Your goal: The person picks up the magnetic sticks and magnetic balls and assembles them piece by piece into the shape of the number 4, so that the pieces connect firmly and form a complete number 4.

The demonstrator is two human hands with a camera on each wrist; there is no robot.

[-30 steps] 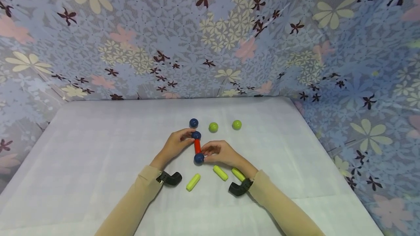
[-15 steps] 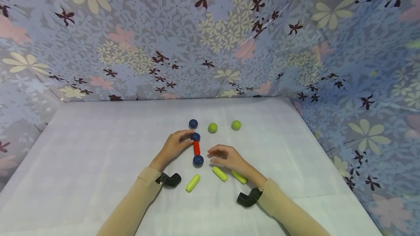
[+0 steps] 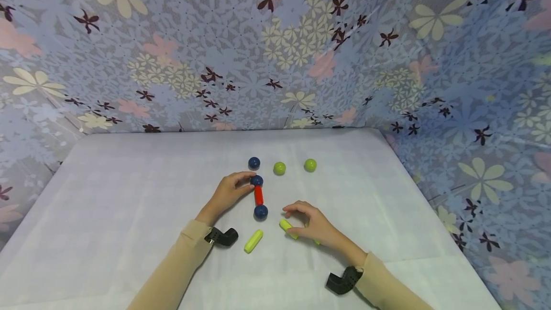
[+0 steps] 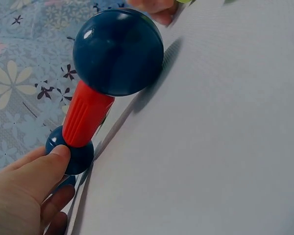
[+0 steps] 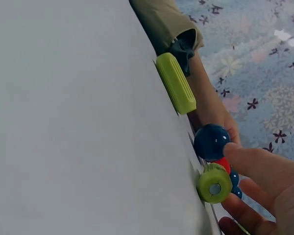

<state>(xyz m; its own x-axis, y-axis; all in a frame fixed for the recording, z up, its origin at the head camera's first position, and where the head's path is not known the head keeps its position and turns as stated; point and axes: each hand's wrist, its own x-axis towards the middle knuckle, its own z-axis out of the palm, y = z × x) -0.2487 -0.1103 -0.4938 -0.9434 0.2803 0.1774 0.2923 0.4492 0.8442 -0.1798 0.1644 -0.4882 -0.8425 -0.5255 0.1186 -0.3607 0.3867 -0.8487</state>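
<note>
My left hand (image 3: 229, 194) pinches the far blue ball (image 3: 257, 181) between thumb and fingers. A short red rod (image 3: 258, 196) joins it to a nearer blue ball (image 3: 260, 212); in the left wrist view that nearer ball (image 4: 118, 52) looms large, with the red rod (image 4: 88, 115) behind it. My right hand (image 3: 316, 226) hovers over a yellow-green rod (image 3: 285, 226), fingers loosely bent and thumb apart from them. In the right wrist view the end of this rod (image 5: 214, 185) lies between thumb and fingers, with no clear grip. Another yellow-green rod (image 3: 317, 242) is mostly hidden under that hand.
A third yellow-green rod (image 3: 253, 241) lies between the forearms. Behind the hands are a loose blue ball (image 3: 254, 162) and two green balls, one nearer the middle (image 3: 280, 168), one further right (image 3: 310, 165). A flowered cloth (image 3: 275, 61) rises beyond the white table (image 3: 150, 181).
My right hand has let go of the nearer blue ball and moved right and toward me, over the yellow-green rod. My left hand has kept its pinch on the far ball.
</note>
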